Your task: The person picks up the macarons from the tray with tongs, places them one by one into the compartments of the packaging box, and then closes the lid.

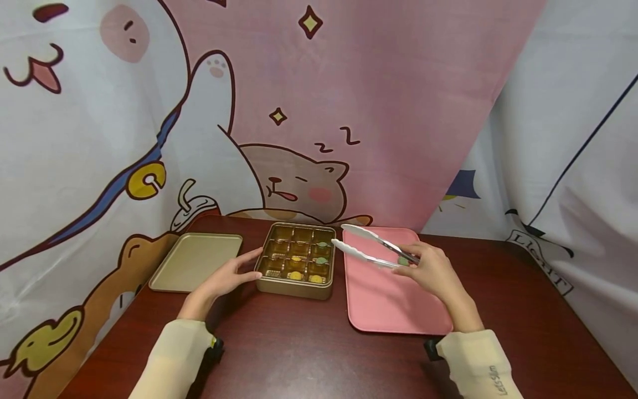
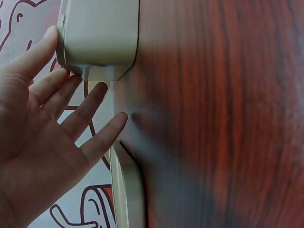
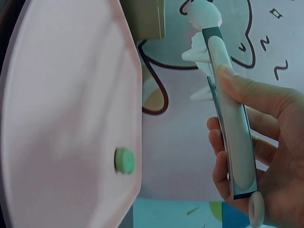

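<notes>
A gold tin box [image 1: 294, 289] with a divided insert stands mid-table. Some of its compartments hold small yellow pieces [image 1: 296, 275] and green pieces [image 1: 321, 261]. My left hand [image 1: 224, 278] touches the box's left side with thumb and fingertips, its fingers spread. White-tipped metal tongs [image 1: 355, 254] are in my right hand [image 1: 435, 270], their arms apart and nothing between the tips. The tips hover close to the box's right rim, over the pink tray's [image 1: 384, 310] left edge. On that tray lies a round green piece [image 3: 125, 160], partly hidden by the tongs in the head view.
A flat gold lid or tray [image 1: 196, 263] lies to the left of the box. The dark red wooden table [image 1: 294, 354] meets a cartoon-printed curtain [image 1: 399, 111] at the back and sides.
</notes>
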Demonstrator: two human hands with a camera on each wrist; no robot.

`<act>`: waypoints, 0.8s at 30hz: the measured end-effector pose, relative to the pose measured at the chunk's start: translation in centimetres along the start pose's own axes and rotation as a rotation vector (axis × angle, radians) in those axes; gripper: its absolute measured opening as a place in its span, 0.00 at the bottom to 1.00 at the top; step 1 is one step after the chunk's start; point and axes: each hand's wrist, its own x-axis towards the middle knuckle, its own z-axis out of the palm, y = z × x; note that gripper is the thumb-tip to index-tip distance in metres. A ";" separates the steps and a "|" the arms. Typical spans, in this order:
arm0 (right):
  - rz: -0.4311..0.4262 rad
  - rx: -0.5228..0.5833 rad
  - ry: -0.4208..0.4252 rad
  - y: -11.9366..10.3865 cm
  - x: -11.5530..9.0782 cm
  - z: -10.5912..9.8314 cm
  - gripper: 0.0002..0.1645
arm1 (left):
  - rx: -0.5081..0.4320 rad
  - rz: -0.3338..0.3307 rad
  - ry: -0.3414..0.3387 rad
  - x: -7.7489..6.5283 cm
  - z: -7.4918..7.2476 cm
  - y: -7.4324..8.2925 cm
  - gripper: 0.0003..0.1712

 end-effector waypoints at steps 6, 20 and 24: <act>0.025 -0.014 0.027 1.6 -0.8 -0.9 0.36 | -0.002 -0.019 0.001 0.0 0.0 0.1 0.40; 0.101 -0.100 0.066 5.8 -3.3 -2.3 0.35 | 0.013 -0.002 0.002 -0.1 0.0 0.0 0.40; 0.157 -0.100 0.033 6.8 -4.1 -2.5 0.37 | 0.015 0.000 0.002 -0.1 0.0 0.0 0.40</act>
